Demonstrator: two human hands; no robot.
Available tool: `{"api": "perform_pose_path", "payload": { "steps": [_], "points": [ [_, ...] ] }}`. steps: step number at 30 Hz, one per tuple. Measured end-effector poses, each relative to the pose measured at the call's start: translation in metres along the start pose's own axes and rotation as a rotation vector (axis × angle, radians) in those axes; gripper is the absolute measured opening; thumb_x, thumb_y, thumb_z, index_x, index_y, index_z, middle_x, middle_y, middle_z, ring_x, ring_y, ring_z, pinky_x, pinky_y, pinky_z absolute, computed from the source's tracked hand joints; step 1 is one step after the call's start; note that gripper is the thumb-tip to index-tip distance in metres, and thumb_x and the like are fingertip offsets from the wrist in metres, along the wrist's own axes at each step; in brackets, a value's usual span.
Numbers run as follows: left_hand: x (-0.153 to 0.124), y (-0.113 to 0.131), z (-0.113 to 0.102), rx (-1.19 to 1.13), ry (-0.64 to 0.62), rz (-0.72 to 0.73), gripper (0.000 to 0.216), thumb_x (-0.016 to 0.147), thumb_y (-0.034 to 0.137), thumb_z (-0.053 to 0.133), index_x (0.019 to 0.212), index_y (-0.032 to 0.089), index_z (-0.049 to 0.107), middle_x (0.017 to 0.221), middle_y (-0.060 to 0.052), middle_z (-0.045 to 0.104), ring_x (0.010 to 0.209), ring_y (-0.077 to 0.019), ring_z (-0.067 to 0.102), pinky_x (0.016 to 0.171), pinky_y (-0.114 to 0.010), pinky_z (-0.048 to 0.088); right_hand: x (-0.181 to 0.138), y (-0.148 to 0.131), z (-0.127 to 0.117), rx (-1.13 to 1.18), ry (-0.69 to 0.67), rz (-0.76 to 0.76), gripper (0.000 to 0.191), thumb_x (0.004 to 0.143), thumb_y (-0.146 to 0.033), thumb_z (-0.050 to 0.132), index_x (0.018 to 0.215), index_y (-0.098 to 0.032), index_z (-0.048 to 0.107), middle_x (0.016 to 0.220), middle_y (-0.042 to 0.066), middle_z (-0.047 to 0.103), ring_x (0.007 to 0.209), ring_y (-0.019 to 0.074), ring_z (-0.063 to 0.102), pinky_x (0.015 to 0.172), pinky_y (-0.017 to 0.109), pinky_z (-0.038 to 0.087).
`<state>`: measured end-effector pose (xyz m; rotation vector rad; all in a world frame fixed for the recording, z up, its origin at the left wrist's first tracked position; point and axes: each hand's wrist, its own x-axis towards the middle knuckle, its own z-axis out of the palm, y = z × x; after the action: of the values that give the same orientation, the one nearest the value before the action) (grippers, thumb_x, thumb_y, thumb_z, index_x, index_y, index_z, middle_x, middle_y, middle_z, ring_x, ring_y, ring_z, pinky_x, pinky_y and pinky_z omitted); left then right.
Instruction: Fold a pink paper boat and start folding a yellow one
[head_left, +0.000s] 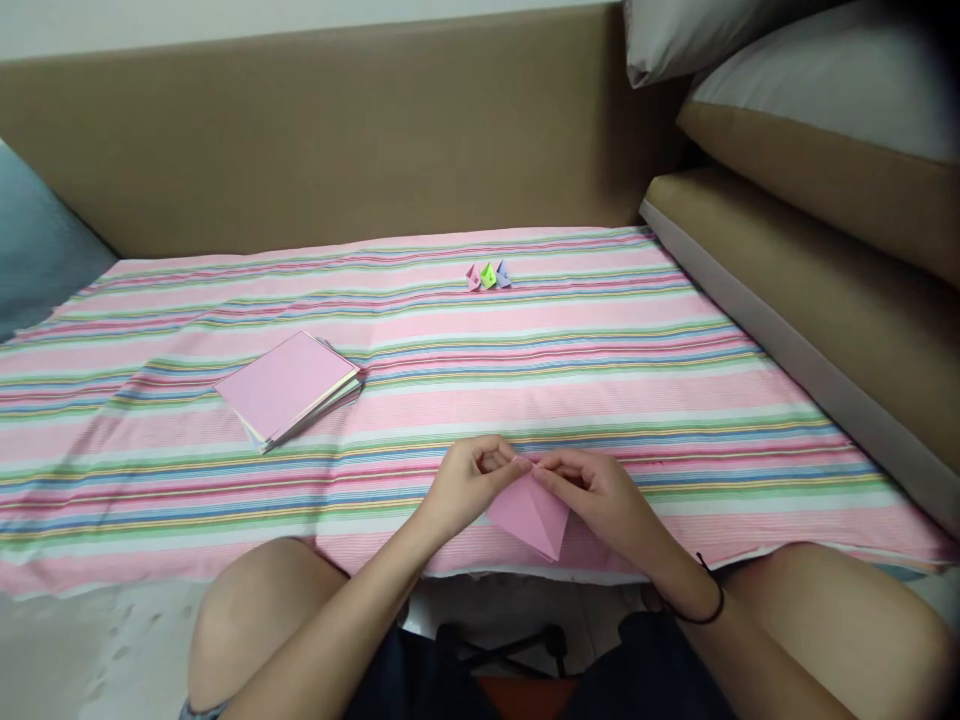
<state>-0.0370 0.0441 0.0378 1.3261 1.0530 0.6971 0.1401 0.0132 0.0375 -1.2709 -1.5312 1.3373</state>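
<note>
Left hand (469, 480) has its thumb and fingers pinched on the upper end of a pink folded paper (531, 515), and the right hand (604, 488) is doing pretty much the same from the other side, so both have hold of it. Fingertips are nearly meeting up at that top point. Paper's sort of kite-shaped, a crease running down it, with the lower tip pointing back toward the person, near the front edge of a striped cloth (450, 385). Can't really tell if it's touching the cloth or held just above it. Right wrist has a thin black band (694, 621) on it, btw.

Off to the left, well apart from the hands, there's a slightly messy paper stack (289, 385) with a pink sheet on top. Further back sit three little folded pieces in a row, close together: a pink one (473, 279), a green one (489, 276) and a purple one (503, 274). Behind all that is a brown backrest (337, 145), plus a big brown-and-grey cushion (825, 310) along the right side.
</note>
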Motion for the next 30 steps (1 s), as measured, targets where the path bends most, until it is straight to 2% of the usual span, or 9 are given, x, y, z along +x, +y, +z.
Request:
{"api": "perform_pose_path", "payload": {
  "steps": [8,16,19,22,25,27,30],
  "points": [
    [-0.0018,0.0049,0.0007,-0.145,-0.054,-0.032,0.042,0.076,0.045,0.066,0.061,0.016,0.041,0.052,0.007,0.031,0.049,-0.0056,0.027,0.048,-0.020,0.017,-0.0006,-0.0053,-0.0015,-0.023,-0.031,-0.013,0.022,0.086,-0.038,0.056,0.083,-0.019,0.066,0.080,0.003,0.070,0.075,0.0170,0.061,0.063,0.025,0.043],
    [-0.0021,0.0096,0.0018,-0.263,-0.073,-0.127,0.046,0.070,0.048,0.070,0.060,0.016,0.039,0.052,0.007,0.030,0.046,-0.0044,0.025,0.046,-0.020,0.016,-0.0020,-0.0066,-0.0042,-0.091,-0.071,-0.048,0.022,0.088,-0.036,0.052,0.084,-0.019,0.066,0.082,0.003,0.069,0.075,0.0174,0.060,0.064,0.027,0.042],
    [-0.0008,0.0086,-0.0008,-0.307,-0.046,-0.169,0.047,0.073,0.055,0.064,0.059,0.015,0.045,0.051,0.004,0.042,0.045,-0.0059,0.037,0.046,-0.019,0.025,-0.0031,-0.0054,-0.0044,-0.089,-0.070,-0.048,0.021,0.088,-0.035,0.053,0.083,-0.019,0.065,0.083,0.003,0.069,0.074,0.0170,0.059,0.063,0.027,0.041],
    [-0.0005,0.0087,-0.0035,-0.287,-0.042,-0.157,0.048,0.078,0.059,0.056,0.067,0.012,0.059,0.062,-0.004,0.059,0.056,-0.0131,0.055,0.054,-0.023,0.040,-0.0036,-0.0040,-0.0039,-0.064,-0.047,-0.034,0.021,0.088,-0.036,0.053,0.082,-0.019,0.065,0.083,0.003,0.069,0.073,0.0165,0.059,0.062,0.026,0.041],
    [-0.0016,0.0092,-0.0030,-0.205,-0.025,-0.121,0.036,0.072,0.048,0.068,0.080,0.013,0.066,0.064,-0.002,0.060,0.055,-0.0098,0.053,0.052,-0.019,0.037,-0.0036,-0.0035,-0.0031,-0.071,-0.013,-0.029,0.022,0.088,-0.037,0.053,0.084,-0.019,0.066,0.083,0.003,0.069,0.075,0.0171,0.060,0.063,0.026,0.041],
    [-0.0022,0.0080,-0.0010,-0.205,0.015,-0.111,0.032,0.067,0.041,0.075,0.082,0.014,0.067,0.064,0.000,0.060,0.053,-0.0073,0.049,0.051,-0.018,0.034,-0.0036,-0.0035,-0.0025,-0.072,0.013,-0.020,0.022,0.088,-0.037,0.054,0.086,-0.019,0.066,0.082,0.003,0.069,0.076,0.0172,0.061,0.063,0.026,0.042],
    [-0.0020,0.0042,0.0018,-0.273,0.063,-0.105,0.031,0.065,0.039,0.077,0.081,0.013,0.070,0.071,-0.003,0.066,0.060,-0.0093,0.054,0.057,-0.020,0.040,-0.0037,-0.0034,-0.0018,-0.076,0.049,-0.010,0.020,0.087,-0.036,0.055,0.087,-0.020,0.066,0.081,0.002,0.069,0.075,0.0167,0.062,0.062,0.025,0.042]
  ]
}}
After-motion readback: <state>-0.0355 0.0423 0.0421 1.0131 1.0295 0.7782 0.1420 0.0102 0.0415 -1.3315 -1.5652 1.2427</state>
